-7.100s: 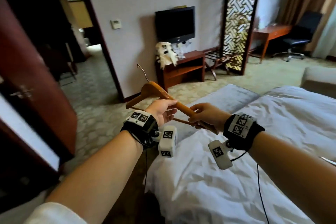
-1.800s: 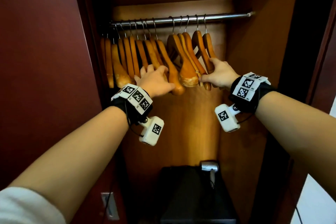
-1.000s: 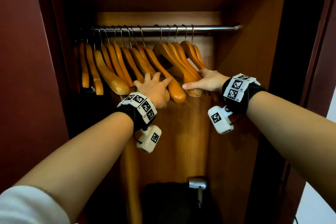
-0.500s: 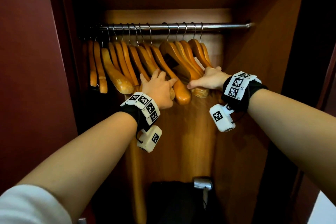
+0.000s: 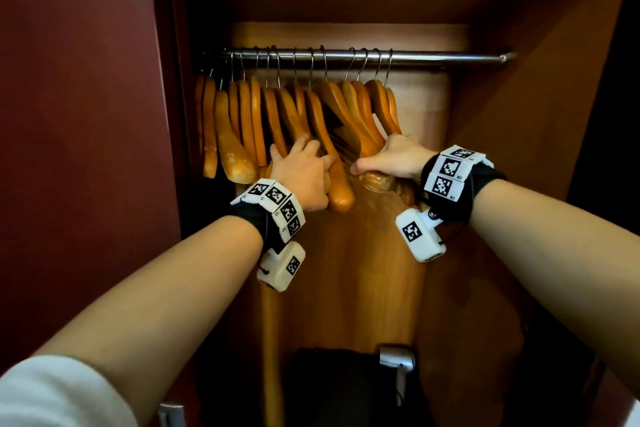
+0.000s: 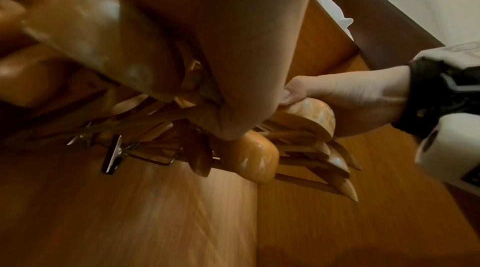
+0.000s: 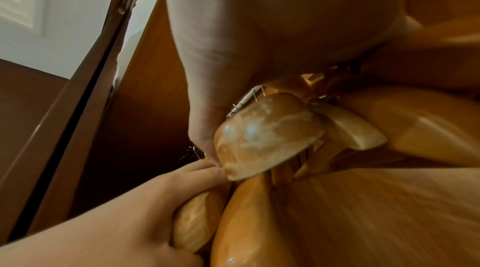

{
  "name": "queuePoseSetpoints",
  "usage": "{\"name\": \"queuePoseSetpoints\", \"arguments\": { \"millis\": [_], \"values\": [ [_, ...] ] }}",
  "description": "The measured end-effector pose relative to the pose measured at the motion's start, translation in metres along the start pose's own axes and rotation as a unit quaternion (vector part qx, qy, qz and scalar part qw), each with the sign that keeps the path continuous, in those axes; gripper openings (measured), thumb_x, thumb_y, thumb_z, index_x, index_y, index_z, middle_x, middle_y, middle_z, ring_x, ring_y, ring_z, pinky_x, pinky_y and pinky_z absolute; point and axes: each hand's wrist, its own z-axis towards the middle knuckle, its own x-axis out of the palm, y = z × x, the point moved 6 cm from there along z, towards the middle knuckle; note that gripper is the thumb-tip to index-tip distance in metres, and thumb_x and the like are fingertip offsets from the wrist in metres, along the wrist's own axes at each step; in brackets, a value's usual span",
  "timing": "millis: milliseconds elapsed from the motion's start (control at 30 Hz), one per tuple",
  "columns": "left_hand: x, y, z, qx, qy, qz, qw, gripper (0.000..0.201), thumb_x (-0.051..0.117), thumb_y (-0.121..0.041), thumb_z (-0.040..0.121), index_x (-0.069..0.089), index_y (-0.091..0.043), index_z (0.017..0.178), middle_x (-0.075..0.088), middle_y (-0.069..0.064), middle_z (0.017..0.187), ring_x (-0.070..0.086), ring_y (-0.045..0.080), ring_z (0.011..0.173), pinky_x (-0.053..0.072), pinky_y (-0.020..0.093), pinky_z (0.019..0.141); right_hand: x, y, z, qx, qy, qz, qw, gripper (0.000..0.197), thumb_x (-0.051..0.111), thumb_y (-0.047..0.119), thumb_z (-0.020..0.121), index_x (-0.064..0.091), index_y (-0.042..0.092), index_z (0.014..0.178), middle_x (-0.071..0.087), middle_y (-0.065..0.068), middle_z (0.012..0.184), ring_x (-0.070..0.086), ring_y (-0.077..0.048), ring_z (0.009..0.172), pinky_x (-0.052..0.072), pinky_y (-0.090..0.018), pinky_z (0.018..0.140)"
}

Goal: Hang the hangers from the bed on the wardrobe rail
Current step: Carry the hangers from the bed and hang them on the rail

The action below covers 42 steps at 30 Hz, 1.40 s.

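Left hand [image 5: 304,177] covers the lower ends of the middle hangers [image 5: 298,121], so its grip is unclear; fingertips are hidden among the wood. Right hand [image 5: 391,158] hides the tips of the right-side hangers, its fingers curl out of sight. Leftmost hangers fade into shadow beside the wardrobe wall [image 5: 86,114], count unreadable. Rail [image 5: 433,57] left end lost in the dark. Dark object [image 5: 332,388] at bottom centre of the head view is too dim to identify and cut by the edge. Left wrist view: upper left is blurred, a metal clip [image 6: 113,157] is partly hidden. Right wrist view: right side is motion-smeared.
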Motion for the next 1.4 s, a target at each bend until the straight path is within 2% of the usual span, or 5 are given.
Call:
{"name": "queuePoseSetpoints", "arguments": {
  "millis": [467,701,934,1268,1401],
  "values": [
    [-0.001,0.032,-0.010,-0.024,0.017,0.001,1.000,0.076,0.064,-0.033,0.077,0.034,-0.033,0.147,0.023,0.002,0.154,0.006,0.026,0.148,0.021,0.074,0.106,0.020,0.037,0.003,-0.019,0.011,-0.004,1.000,0.114,0.070,0.084,0.030,0.059,0.016,0.121,0.057,-0.013,0.120,0.057,-0.032,0.106,0.053,-0.045,0.092],
    [-0.001,0.068,-0.017,-0.104,0.052,-0.007,0.993,0.078,0.070,-0.023,0.078,0.035,-0.029,0.148,0.017,0.000,0.158,-0.002,0.026,0.150,0.018,0.075,0.106,0.037,0.078,0.006,-0.039,0.007,-0.047,0.998,0.108,0.072,0.076,0.057,0.043,0.015,0.141,0.040,-0.019,0.137,0.041,-0.038,0.123,0.045,-0.048,0.101],
    [-0.004,0.095,-0.025,-0.151,0.113,0.007,0.982,0.076,0.072,-0.017,0.080,0.038,-0.027,0.147,0.015,0.002,0.158,-0.007,0.030,0.150,0.021,0.070,0.108,0.063,0.107,0.011,-0.047,0.051,-0.025,0.997,0.087,0.067,0.084,0.041,0.048,0.021,0.097,0.039,-0.016,0.126,0.047,-0.037,0.111,0.051,-0.048,0.094],
    [0.004,0.081,-0.028,-0.161,0.104,0.033,0.981,0.088,0.073,-0.021,0.078,0.025,-0.028,0.152,0.012,0.004,0.160,-0.007,0.032,0.150,0.012,0.073,0.110,0.058,0.088,0.010,-0.054,0.050,0.019,0.997,0.122,0.063,0.091,0.050,0.046,0.008,0.138,0.034,-0.016,0.142,0.051,-0.040,0.121,0.049,-0.051,0.099],
    [-0.001,0.068,-0.029,-0.151,0.094,0.047,0.983,0.091,0.072,-0.027,0.076,0.020,-0.029,0.151,0.014,0.005,0.159,-0.003,0.033,0.150,0.013,0.071,0.111,0.045,0.073,-0.005,-0.077,0.038,0.069,0.994,0.122,0.061,0.091,0.054,0.031,0.025,0.151,0.029,-0.013,0.153,0.044,-0.040,0.131,0.043,-0.053,0.107]
  ]
}}
